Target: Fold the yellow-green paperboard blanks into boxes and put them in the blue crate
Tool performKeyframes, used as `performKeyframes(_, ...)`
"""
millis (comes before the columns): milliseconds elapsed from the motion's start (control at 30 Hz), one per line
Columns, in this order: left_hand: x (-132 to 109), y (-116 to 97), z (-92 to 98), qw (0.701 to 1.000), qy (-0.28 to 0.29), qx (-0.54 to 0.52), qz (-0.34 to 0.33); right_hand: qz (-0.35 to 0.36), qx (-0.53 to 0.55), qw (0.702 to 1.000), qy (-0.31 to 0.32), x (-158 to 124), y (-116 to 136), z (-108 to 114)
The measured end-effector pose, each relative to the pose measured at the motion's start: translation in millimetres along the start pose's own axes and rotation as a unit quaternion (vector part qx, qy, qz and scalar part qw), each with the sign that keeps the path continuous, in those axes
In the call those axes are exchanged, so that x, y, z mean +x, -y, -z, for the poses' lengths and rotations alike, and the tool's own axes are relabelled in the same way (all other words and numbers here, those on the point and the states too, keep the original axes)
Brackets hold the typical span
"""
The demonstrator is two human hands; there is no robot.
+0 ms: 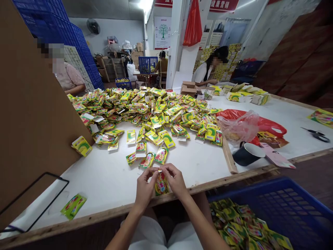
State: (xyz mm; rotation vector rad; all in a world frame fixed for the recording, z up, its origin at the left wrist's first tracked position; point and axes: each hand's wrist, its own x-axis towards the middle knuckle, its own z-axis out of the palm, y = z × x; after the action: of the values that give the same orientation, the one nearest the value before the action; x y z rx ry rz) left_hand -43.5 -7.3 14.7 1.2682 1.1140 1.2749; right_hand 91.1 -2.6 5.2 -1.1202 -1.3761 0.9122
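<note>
At the table's front edge, both hands pinch the top end of one small yellow-green box [161, 185] with a printed front. My left hand [146, 182] has its thumb and fingers at the box's upper left. Opposite it, my right hand [173, 176] grips the upper right, fingertips close to the left ones. The flap under the fingertips is mostly hidden. Just beyond lie a few similar boxes [147, 160], some with white end flaps standing out. Behind them spreads a large heap of the same boxes [145, 104].
A blue crate [286, 201] holding boxes stands below at right. A wooden strip [229, 156], dark cup [248, 154], red bag [270, 123] and scissors [318, 135] lie to the right. Cardboard [39, 86] and a green packet [74, 206] are at left. Co-workers [208, 67] sit beyond.
</note>
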Motion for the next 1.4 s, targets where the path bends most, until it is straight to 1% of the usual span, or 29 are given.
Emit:
performKeyframes(100, -0.7, 0.7, -2.8, 1.0, -0.023, 0.001, 0.004, -0.004, -0.003, 1.0, -0.018, -0.9, -2.7, -3.7)
performKeyframes(233, -1.8, -0.3, -2.4, 0.999, -0.035, 0.014, 0.012, -0.013, -0.012, 1.0, -0.025, -1.7, -3.7, -6.0)
performKeyframes(467, 9.4, -3.1, -1.0, 0.998, -0.047, 0.028, 0.013, -0.045, -0.067, 0.997, -0.011, 12.3, 8.2, -4.4)
performKeyframes(600, 9.4, 0.0, 0.3, 0.999, -0.034, 0.037, 0.012, -0.058, -0.07, 0.996, 0.003, 14.3, 9.1, -0.1)
performKeyframes(700, 4.7, 4.2, 2.9, 0.999, -0.01, 0.023, 0.026, -0.074, -0.029, 0.997, 0.022, 6.7, 2.4, 1.2)
performKeyframes(800, 1.3, 6.2, 4.0, 0.999, 0.006, -0.003, 0.045, -0.09, 0.012, 0.995, 0.046, -1.9, -3.7, -3.8)
performKeyframes(900, -0.3, 4.6, 3.6, 0.998, 0.009, -0.025, 0.052, -0.074, 0.005, 0.997, 0.031, -9.4, 1.5, -4.7)
performKeyframes(967, -1.8, 3.5, 4.9, 0.998, 0.016, -0.037, 0.051, -0.053, -0.023, 0.998, -0.009, -17.1, 12.5, 10.2)
performKeyframes(1033, -3.6, 3.7, 7.9, 0.998, 0.009, -0.029, 0.049, -0.053, -0.086, 0.992, -0.07, -28.7, 26.2, 42.9)
performKeyframes(1100, -4.6, 5.6, 9.9, 0.999, -0.011, 0.012, 0.047, -0.076, -0.193, 0.969, -0.137, -42.3, 38.2, 87.0)
performKeyframes(1167, -3.5, 8.7, 7.2, 0.997, -0.021, 0.058, 0.042, -0.08, -0.304, 0.936, -0.158, -54.2, 45.5, 126.8)
performKeyframes(1200, -1.6, 10.5, 3.1, 0.997, -0.014, 0.071, 0.039, -0.079, -0.337, 0.924, -0.163, -58.5, 47.2, 140.0)
performKeyframes(1233, 1.3, 12.5, -2.7, 0.997, -0.004, 0.073, 0.04, -0.078, -0.352, 0.919, -0.161, -61.3, 47.8, 147.1)
performKeyframes(1267, 5.1, 14.6, -10.0, 0.997, 0.003, 0.068, 0.044, -0.078, -0.352, 0.919, -0.158, -62.6, 47.4, 148.0)
performKeyframes(1300, 9.9, 16.6, -18.1, 0.997, 0.005, 0.06, 0.051, -0.079, -0.339, 0.925, -0.15, -62.6, 46.4, 143.4)
performKeyframes(1400, 26.5, 21.1, -39.8, 0.996, -0.018, 0.042, 0.077, -0.077, -0.278, 0.952, -0.102, -57.8, 42.1, 110.7)
